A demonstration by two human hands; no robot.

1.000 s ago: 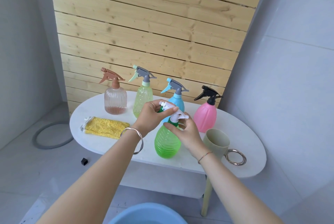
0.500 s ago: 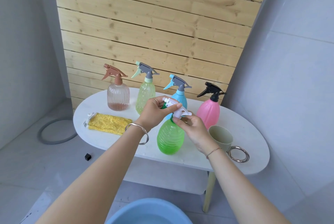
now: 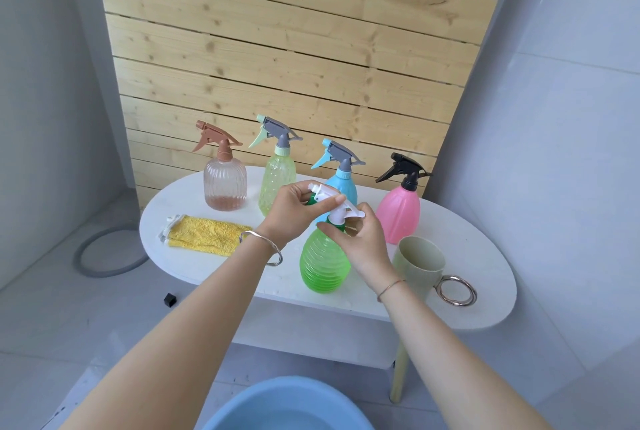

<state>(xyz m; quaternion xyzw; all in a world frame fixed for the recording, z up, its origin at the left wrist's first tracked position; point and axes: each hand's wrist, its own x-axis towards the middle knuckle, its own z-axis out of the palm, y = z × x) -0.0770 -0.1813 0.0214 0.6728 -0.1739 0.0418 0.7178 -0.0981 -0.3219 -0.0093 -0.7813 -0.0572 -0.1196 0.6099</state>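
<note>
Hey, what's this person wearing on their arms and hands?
Both forearms are bare: no sleeves in view, no gloves. A silver bangle circles the wrist of the left hand; a thin bracelet sits at the wrist of the right hand.

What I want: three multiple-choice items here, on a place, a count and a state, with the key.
1. Where does the yellow cloth lie? A. in the cup B. on the table's left end C. on the floor
2. How many spray bottles stand on the table? A. four B. five C. six
3. How is the green bottle held? A. lying untouched B. by one hand alone C. upright, both hands at its top

Key: 1 B, it lies flat before the brown-topped bottle. 2 B, four behind plus the green one. 3 C, the left hand grips the white spray head, the right hand pinches the neck.
</note>
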